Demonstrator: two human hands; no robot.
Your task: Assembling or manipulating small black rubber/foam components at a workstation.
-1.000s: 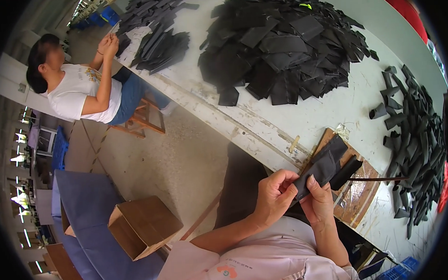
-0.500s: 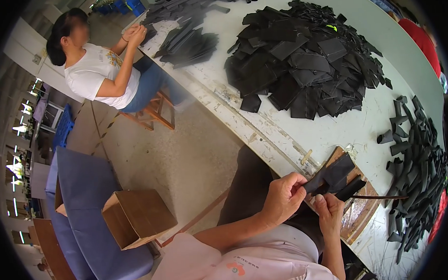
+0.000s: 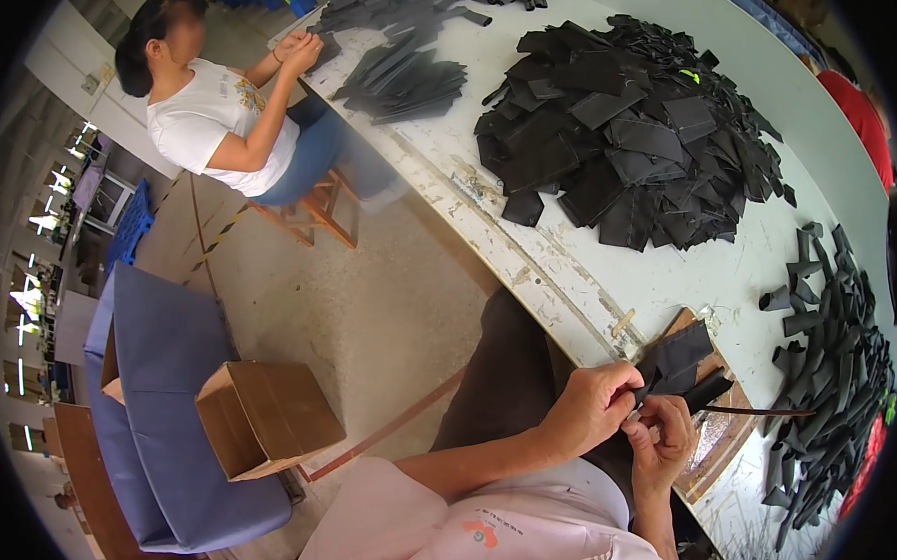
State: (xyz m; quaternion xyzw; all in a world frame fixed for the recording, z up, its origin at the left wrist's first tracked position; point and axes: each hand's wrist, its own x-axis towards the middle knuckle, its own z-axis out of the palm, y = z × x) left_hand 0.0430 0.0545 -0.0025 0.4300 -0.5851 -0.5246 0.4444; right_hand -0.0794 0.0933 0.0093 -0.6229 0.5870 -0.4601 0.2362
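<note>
My left hand (image 3: 596, 406) pinches the near edge of a flat black fabric piece (image 3: 680, 358) at the table's front edge. Close beside it, the thumb and fingers of my right hand (image 3: 662, 439) are pressed together just below the fabric; what they grip is too small or hidden to make out. Under the fabric lies a wooden board (image 3: 693, 321), partly covered. A black rolled fabric tube (image 3: 710, 389) rests on the board to the right, and a thin dark rod (image 3: 764, 409) sticks out from there to the right.
A large heap of flat black fabric pieces (image 3: 623, 142) covers the table's middle. Many black fabric tubes (image 3: 828, 364) lie at right. A co-worker (image 3: 227, 130) sits at far left, near another pile of black strips (image 3: 405, 80). A cardboard box (image 3: 269, 418) stands at left by a blue-covered stack (image 3: 173, 392).
The whole view has shifted slightly. My right hand has turned, its fingers now more raised and pinched near the left hand. The left hand stays closed on the fabric edge.
</note>
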